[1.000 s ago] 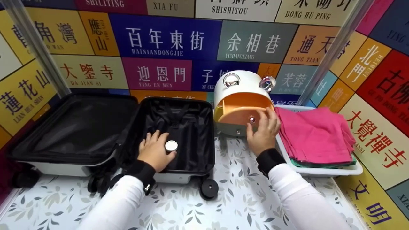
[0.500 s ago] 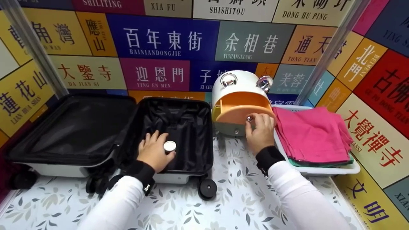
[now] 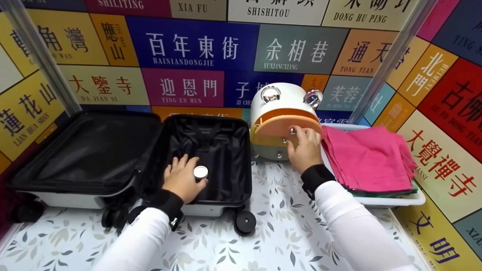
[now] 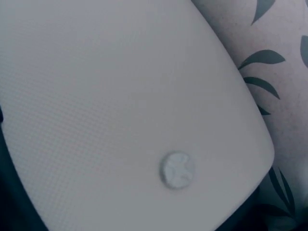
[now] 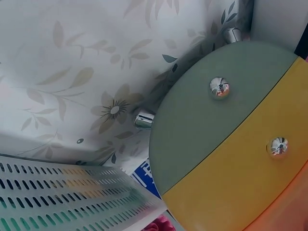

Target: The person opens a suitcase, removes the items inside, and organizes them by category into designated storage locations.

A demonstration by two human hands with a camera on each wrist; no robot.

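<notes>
My left hand (image 3: 183,180) is inside the right half of an open black suitcase (image 3: 226,150) and grips a small round jar with a silvery lid (image 3: 200,172). My right hand (image 3: 303,148) is at the front of a white rounded drawer cabinet (image 3: 280,98), its fingers pinching the knob (image 3: 292,130) of the orange drawer (image 3: 278,122), which sits almost pushed in. In the right wrist view the grey-green drawer front (image 5: 202,130) and the yellow drawer front (image 5: 240,192) show, each with a chrome knob. Neither hand shows in the wrist views.
A white basket (image 3: 391,201) of folded pink cloths (image 3: 371,158) stands right of the cabinet; its perforated wall (image 5: 57,197) shows in the right wrist view. The suitcase's lid half (image 3: 86,150) lies open at left. Its white shell (image 4: 120,120) fills the left wrist view. Colourful sign walls enclose the floral tabletop (image 3: 263,244).
The orange drawer, pulled out a second ago, has slid back into the cabinet under my right hand. My left hand and the jar have stayed put.
</notes>
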